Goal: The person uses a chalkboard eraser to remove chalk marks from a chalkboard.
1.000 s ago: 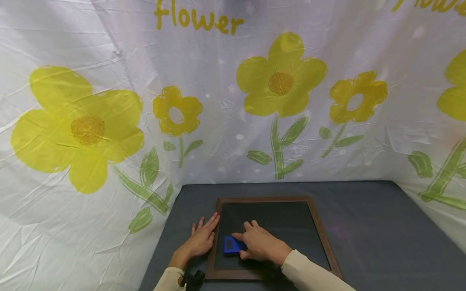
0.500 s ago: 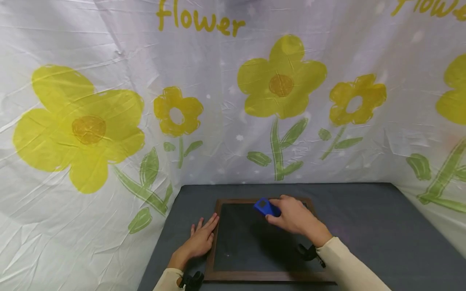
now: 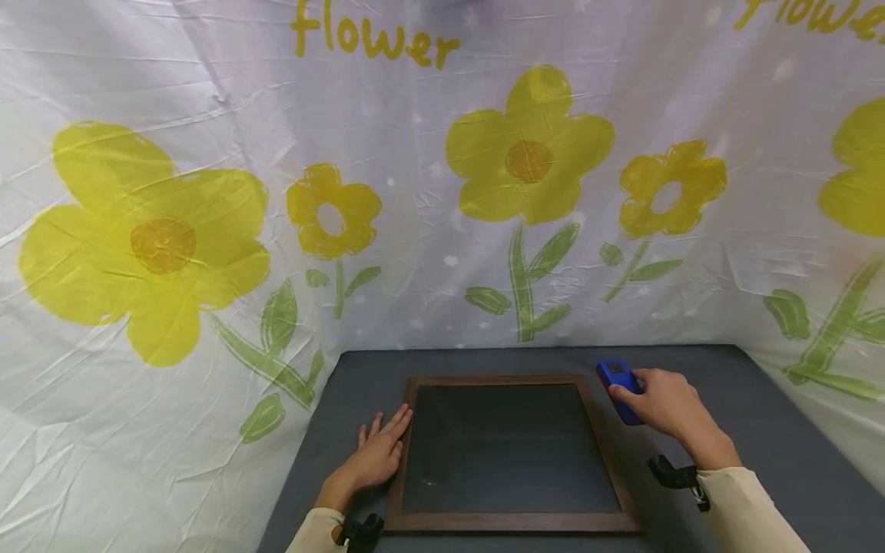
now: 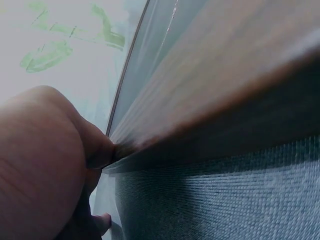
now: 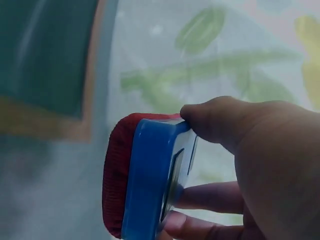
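Note:
A chalkboard [image 3: 512, 453] with a brown wooden frame lies on the dark table. Along its left side rests my left hand [image 3: 373, 461], fingers extended and tips against the frame [image 4: 200, 115]. My right hand [image 3: 671, 407] grips a blue board eraser [image 3: 618, 388] past the board's upper right corner, raised and tilted. In the right wrist view the thumb and fingers pinch the blue body of the eraser [image 5: 150, 180]. Its red ribbed wiping pad [image 5: 116, 175] faces away from the palm. A faint pale mark shows near the board's lower left corner.
The dark table [image 3: 726, 384] extends right of the board. A white cloth backdrop [image 3: 415, 292] printed with yellow flowers hangs behind and at both sides. Black camera mounts [image 3: 677, 476] sit at both wrists.
My right hand has carried the eraser from the board's lower left, up across its top edge, and out past the right side. My left hand has stayed at the left frame.

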The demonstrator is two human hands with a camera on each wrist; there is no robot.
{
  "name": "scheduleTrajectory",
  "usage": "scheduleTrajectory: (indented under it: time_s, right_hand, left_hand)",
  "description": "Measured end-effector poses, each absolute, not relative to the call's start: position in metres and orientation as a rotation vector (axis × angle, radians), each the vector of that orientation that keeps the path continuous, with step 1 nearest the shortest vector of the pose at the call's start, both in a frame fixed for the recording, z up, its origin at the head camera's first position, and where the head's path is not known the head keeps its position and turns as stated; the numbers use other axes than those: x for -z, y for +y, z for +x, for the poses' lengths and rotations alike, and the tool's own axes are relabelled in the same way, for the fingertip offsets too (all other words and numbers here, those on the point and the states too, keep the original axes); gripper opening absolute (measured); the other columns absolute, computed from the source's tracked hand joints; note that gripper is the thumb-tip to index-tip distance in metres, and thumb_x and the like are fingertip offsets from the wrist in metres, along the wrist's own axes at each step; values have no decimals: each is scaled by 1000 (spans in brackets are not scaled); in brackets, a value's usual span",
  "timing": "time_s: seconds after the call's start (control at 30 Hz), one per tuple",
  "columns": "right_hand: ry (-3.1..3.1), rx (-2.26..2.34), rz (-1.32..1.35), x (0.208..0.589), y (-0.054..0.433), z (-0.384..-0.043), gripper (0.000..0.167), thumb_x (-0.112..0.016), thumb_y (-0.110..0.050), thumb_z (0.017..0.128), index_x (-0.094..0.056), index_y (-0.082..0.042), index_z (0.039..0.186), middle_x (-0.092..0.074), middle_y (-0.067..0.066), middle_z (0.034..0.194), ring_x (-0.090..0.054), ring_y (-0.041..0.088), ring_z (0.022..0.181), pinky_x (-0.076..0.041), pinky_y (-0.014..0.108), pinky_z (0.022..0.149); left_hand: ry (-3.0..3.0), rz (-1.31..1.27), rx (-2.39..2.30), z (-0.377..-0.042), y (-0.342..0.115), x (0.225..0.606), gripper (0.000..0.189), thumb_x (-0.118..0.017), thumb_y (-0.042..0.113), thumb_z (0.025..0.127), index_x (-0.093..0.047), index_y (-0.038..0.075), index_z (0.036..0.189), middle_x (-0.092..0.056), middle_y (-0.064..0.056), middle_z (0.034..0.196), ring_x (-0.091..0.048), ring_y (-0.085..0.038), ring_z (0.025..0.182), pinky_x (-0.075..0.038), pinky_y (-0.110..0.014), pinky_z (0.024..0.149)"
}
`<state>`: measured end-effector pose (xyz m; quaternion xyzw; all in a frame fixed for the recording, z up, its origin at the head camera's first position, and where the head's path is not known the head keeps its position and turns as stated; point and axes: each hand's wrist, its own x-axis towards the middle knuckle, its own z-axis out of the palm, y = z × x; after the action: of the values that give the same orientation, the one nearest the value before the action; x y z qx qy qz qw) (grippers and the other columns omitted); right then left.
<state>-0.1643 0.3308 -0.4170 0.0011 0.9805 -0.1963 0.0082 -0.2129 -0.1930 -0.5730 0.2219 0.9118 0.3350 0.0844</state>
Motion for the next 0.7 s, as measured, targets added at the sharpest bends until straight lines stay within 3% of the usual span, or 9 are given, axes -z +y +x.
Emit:
scheduleTrajectory:
  time_s: [0.13,0.3,0.57,0.7]
  right_hand:
    - [3008,590,101,435,348,-160,89,-66,-58,105,-55,21,145,-72,34,110,-69,31,81,-55,46,66]
    - [2984,574,176,458,352,-155,83,-71,-57,101,-63,21,128,-73,26,96,-69,30,77,-57,50,67]
    - [2946,558,239,491,349,-152,82,-76,-58,97,-65,20,121,-72,29,100,-70,36,83,-58,57,74]
    - [2915,573,254,500,347,-149,79,-77,-58,96,-67,17,117,-72,25,96,-68,34,81,-57,54,72]
  left_hand:
    - [2734,650,-991,-215,-194,575,66,-49,11,112,-30,16,175,-19,-5,185,-3,-58,166,5,-85,122]
    - [2760,625,-971,-217,-195,578,65,-51,10,112,-32,14,174,-22,-6,184,-7,-57,167,2,-84,124]
    - [2754,642,-976,-218,-195,582,64,-50,10,111,-33,12,174,-23,-6,183,-7,-60,165,3,-85,122]
    - [2743,635,-989,-216,-193,582,65,-50,9,112,-33,13,174,-23,-8,183,-6,-59,166,3,-85,122]
